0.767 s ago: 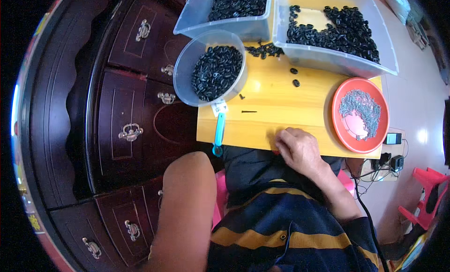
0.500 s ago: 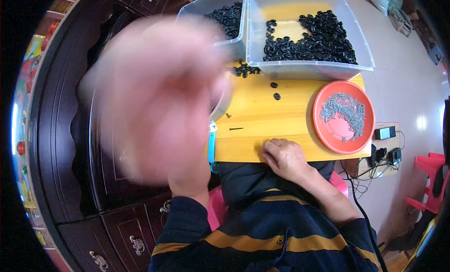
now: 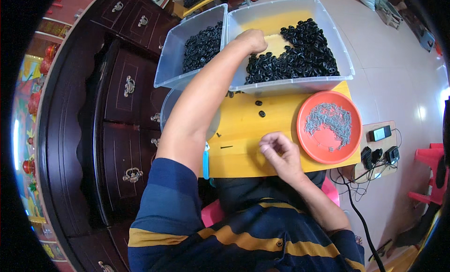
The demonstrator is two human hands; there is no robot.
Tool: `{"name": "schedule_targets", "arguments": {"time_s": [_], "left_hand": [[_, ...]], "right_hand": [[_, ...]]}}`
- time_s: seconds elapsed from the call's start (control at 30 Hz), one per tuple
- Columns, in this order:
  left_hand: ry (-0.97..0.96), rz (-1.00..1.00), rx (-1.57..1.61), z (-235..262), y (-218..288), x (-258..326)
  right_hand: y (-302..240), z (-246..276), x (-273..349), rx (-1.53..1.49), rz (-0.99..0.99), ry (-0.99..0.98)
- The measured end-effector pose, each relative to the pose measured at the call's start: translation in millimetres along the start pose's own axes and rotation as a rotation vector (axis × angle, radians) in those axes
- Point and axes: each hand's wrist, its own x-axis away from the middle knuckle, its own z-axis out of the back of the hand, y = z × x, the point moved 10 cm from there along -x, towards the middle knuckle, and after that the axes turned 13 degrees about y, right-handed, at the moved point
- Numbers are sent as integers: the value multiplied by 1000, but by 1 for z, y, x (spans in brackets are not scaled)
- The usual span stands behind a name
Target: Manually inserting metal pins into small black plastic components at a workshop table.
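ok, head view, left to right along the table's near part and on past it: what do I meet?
Dark wooden cabinet → turquoise handle → thin dark piece → right hand → red plate → small device with a screen → pink stool.

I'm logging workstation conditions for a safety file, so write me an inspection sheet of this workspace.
Surface: yellow table, wood-grained.
Containers: left bin and right bin hold black pieces; red bowl holds small grey metal pins; clear tub mostly hidden by the left arm.
Clutter: two loose black ovals, a thin dark screw, a turquoise handle at the front edge.
Hands: left hand inside right bin, grip hidden; right hand over the table's front, fingers curled.
Cables: black cords, tangled right of the table.
Surroundings: dark drawers left, pink stool right.
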Motion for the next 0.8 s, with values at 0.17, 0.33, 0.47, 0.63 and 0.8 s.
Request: {"name": "schedule_targets", "arguments": {"time_s": [0.17,0.33,0.47,0.63,0.8], "left_hand": [[-72,90,-149,-23,-13,-28],[-151,142,-141,-46,-10,-38],[-247,155,-128,-59,0,-27],[-304,6,67,-55,50,3],[-346,-5,280,-41,101,29]], "right_hand": [[-23,15,-30,-357,-144,112],[-20,17,-46,-462,-324,191],[-22,13,-58,-505,-331,221],[-9,8,-65,-584,-356,168],[-6,14,-76,-690,-345,168]]}}
